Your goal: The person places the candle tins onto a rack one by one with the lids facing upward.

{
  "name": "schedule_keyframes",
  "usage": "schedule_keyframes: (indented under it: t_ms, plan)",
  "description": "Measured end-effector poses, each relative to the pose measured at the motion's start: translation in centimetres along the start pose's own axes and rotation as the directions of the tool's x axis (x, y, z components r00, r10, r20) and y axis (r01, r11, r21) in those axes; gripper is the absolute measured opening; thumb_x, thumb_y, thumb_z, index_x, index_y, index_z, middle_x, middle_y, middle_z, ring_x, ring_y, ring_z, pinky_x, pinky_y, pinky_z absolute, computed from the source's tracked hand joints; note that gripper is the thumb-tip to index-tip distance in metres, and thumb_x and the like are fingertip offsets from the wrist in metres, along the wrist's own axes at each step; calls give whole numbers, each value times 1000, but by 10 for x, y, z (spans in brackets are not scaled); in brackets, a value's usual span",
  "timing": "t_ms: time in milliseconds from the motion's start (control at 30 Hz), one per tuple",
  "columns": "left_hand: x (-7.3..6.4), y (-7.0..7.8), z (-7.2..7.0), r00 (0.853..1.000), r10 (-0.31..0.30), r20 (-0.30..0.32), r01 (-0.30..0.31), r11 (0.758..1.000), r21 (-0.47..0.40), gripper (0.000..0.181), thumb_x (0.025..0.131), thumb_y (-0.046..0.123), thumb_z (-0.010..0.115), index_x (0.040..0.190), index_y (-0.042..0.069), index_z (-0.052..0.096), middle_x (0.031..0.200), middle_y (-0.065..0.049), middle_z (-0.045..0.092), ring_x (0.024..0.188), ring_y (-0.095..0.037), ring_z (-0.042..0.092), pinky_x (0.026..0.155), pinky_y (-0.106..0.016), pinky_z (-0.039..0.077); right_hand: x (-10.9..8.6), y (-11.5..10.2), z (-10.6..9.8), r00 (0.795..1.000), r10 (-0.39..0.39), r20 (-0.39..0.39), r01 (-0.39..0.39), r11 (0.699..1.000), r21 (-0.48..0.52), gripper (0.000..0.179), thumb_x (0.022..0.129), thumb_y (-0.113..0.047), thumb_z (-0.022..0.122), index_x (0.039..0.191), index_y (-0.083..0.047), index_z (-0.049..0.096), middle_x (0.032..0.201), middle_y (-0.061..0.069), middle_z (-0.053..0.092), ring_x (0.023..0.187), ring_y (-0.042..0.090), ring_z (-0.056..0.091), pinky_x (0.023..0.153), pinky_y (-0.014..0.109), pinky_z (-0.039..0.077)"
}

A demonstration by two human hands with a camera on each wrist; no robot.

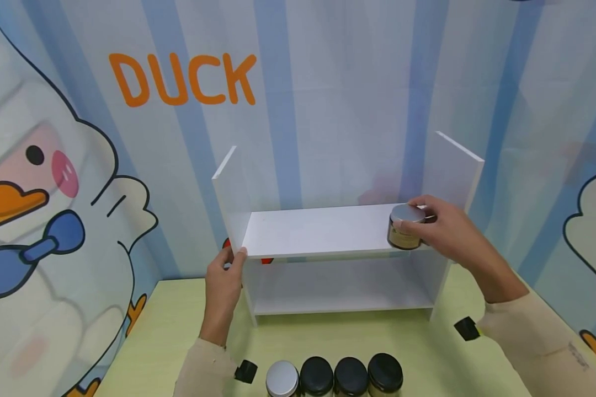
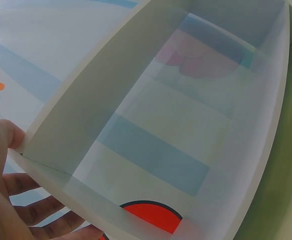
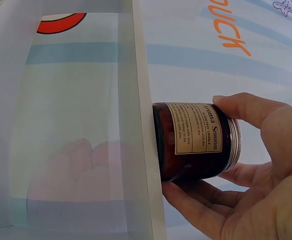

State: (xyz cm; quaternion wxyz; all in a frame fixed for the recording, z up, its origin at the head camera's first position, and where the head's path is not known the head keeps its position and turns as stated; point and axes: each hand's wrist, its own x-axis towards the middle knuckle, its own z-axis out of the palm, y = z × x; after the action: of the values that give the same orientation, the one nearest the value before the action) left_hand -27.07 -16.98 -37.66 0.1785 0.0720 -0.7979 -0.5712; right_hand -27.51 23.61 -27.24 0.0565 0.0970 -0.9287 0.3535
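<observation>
Gripping one amber jar (image 3: 196, 142) in the right hand (image 1: 449, 229): thumb at the front, fingers round the far side. Located right of centre in the head view, at the front edge of the white upper shelf (image 1: 318, 231), towards its right end. Pointing lid-up in that view, long axis close to vertical; silver lid (image 3: 234, 145) uppermost. Lying sideways in the right wrist view, long axis running nearly level across the frame, lid to the right, base to the left against the board edge. Bearing a cream label (image 3: 198, 129), turned frontward, with lettering "Aroma Sensation" and "Scented Candle", running sideways in the right wrist view. Too fine to read in places: smaller print below. Hidden: back of the jar and, in the head view, part of the lid under the thumb. Impossible to tell: how fully the base bears on the board.

Clasping the left side panel (image 1: 228, 201) in the left hand (image 1: 224, 281), thumb near the front joint, other fingers outside. Cut off by the left and lower edges of the left wrist view: much of that hand. Partly concealed behind the panel: fingertips.

Set in a row on the pale green worktop (image 1: 171, 320), bottom centre of the head view: one silver-lidded jar (image 1: 282, 378), leftmost, and three black-lidded jars (image 1: 350, 377). Cut off by the lower frame edge: lower bodies of all four.
</observation>
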Motion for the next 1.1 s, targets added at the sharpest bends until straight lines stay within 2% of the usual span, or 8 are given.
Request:
schedule_keyframes:
  t_ms: [300,567,667,900,1100]
  plan:
    - [1,0,-1,1000,4,-1,-4,1000,-3,41,102,49,52,124,16,63,92,-10,52,76,-25,49,67,-34,44,6,-2,0,1000,16,18,-16,1000,13,79,93,-60,64,149,-9,42,139,24,52,116,35,57,84,42,56]
    - [0,-2,0,1000,11,-1,-11,1000,-10,40,102,48,53,124,16,64,90,-10,51,75,-24,48,67,-34,44,9,-1,1,1000,13,17,-13,1000,6,80,93,-59,64,150,-8,41,139,24,53,113,34,57,79,37,53]
    - [0,-2,0,1000,9,-2,-9,1000,-11,41,102,48,53,125,16,64,90,-10,51,75,-24,48,67,-34,44,10,-1,1,1000,19,12,-19,1000,-3,82,93,-60,63,152,-7,39,140,24,51,115,35,56,81,40,52]
    - [1,0,0,1000,2,-5,-2,1000,0,41,102,49,53,123,16,64,90,-10,51,76,-24,49,67,-34,44,14,1,1,1000,16,-9,-16,999,-30,84,95,-58,61,154,-3,37,144,28,48,127,41,48,95,56,46]
    - [0,0,0,1000,-13,0,13,1000,-5,42,102,49,52,127,16,63,94,-11,52,79,-25,49,68,-34,44,16,1,1,1000,7,-10,-8,999,-43,82,98,-54,59,155,0,34,145,30,46,128,43,47,98,60,44]
